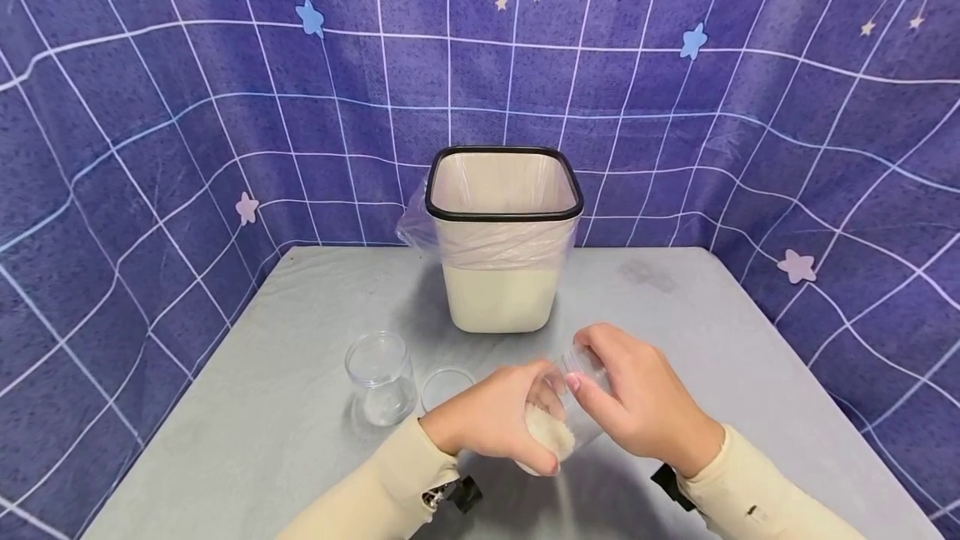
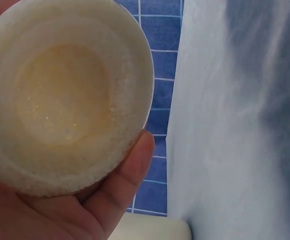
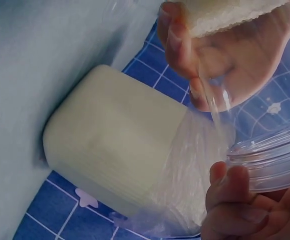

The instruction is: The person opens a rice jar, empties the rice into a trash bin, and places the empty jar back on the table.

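My left hand [image 1: 498, 415] grips the bottom end of a clear plastic jar [image 1: 581, 430], which is tilted. Pale grains that look like rice [image 1: 549, 432] lie in its lower end; the left wrist view shows the jar's round base [image 2: 65, 95] full of them. At the jar's upper end, my right hand [image 1: 641, 394] holds the clear ridged lid [image 3: 272, 160] between thumb and fingers. Whether the lid is loose cannot be told. Left of the hands, a second clear jar [image 1: 381, 382] stands upright without a lid. Beside it a clear round lid [image 1: 447, 385] lies flat, partly behind my left hand.
Behind the hands stands a cream bin [image 1: 501, 298] with a black rim [image 1: 504, 216] and a clear plastic liner [image 1: 510, 244] folded over its outside. A grey cloth covers the table [image 1: 660, 298]. Blue-purple patterned fabric [image 1: 360, 132] hangs around the back and sides.
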A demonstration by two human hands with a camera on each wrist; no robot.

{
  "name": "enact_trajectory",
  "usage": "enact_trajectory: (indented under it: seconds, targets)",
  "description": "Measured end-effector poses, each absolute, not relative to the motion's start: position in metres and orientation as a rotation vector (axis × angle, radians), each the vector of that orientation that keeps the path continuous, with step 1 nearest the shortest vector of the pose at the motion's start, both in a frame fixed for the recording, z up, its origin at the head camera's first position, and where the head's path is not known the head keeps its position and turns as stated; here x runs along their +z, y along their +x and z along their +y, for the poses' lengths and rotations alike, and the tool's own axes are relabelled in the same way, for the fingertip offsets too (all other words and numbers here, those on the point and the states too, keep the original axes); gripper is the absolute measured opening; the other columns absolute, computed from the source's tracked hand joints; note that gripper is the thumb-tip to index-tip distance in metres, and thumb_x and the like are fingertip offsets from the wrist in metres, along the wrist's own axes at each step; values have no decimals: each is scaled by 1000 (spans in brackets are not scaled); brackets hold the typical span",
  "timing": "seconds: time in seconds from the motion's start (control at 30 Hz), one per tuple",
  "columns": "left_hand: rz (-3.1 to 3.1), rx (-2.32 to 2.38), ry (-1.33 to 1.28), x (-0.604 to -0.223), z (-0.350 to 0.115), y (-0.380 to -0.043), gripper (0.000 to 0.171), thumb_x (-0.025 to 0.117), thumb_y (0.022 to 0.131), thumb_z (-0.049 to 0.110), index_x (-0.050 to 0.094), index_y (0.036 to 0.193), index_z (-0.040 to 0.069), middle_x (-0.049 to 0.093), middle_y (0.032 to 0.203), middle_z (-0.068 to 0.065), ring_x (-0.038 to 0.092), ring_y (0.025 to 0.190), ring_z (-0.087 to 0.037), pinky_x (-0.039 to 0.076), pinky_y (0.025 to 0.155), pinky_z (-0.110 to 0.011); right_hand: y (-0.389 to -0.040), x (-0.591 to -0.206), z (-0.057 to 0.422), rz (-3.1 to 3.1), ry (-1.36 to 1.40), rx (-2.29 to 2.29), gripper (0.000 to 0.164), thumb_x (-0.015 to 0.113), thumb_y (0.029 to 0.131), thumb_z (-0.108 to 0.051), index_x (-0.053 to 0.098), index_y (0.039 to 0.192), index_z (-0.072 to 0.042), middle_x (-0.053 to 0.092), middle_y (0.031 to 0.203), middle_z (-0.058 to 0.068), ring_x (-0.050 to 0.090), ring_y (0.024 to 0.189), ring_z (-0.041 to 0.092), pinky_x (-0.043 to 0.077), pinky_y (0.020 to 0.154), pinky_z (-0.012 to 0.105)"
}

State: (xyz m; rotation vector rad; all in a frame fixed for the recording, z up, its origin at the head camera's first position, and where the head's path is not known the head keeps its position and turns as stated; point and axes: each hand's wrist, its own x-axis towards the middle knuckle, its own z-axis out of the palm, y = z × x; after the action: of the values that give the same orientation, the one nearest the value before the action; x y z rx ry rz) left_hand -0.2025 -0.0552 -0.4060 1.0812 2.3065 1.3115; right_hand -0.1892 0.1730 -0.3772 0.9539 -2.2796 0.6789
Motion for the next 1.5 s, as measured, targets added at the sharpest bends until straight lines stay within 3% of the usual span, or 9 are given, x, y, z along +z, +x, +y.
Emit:
enact_trajectory:
  seconds: [0.4,0.7,0.9,1.03,1.27,1.5]
  targets:
    - [2579,1256,1023,-405,-52,-201,79,91,59,28,49,125,20,69,101,13,64,82,0,54,74,-19,-185,-365,175,-2408,833,551,33,69,94,-38,64,124,-24,59,97,-13,50,70,1,44,58,26]
    - [3003,1004,1020,-409,-44,-200,83,89,53,36,52,125,17,64,102,9,58,77,-4,49,64,-19,-184,-362,175,-2571,667,568,33,54,105,-44,64,132,-30,68,116,-12,64,79,5,52,69,36]
    - [3287,700,1133,-412,-35,-199,86,88,51,44,56,123,9,66,100,4,65,80,-15,55,69,-29,-186,-365,175,-2654,579,592,43,41,109,-47,62,138,-24,70,124,-4,70,101,19,55,84,50]
    - [3407,560,1185,-413,-32,-197,88,88,50,47,57,122,8,65,91,3,64,75,-18,54,65,-32,-186,-368,175,-2650,555,597,48,42,109,-49,58,144,-21,71,121,-2,70,99,19,55,83,50]
    - [3463,532,1209,-413,-30,-194,88,87,48,48,58,120,7,62,87,3,60,70,-18,52,62,-32,-187,-371,171,-2623,537,597,39,47,107,-50,66,120,-18,66,104,-4,62,80,13,52,71,42]
    - [3349,708,1193,-414,-32,-192,80,88,49,45,54,112,12,61,91,6,59,72,-13,51,61,-26,-187,-374,172,-2570,584,618,30,52,106,-45,67,114,-21,66,105,-9,65,82,11,52,70,39]
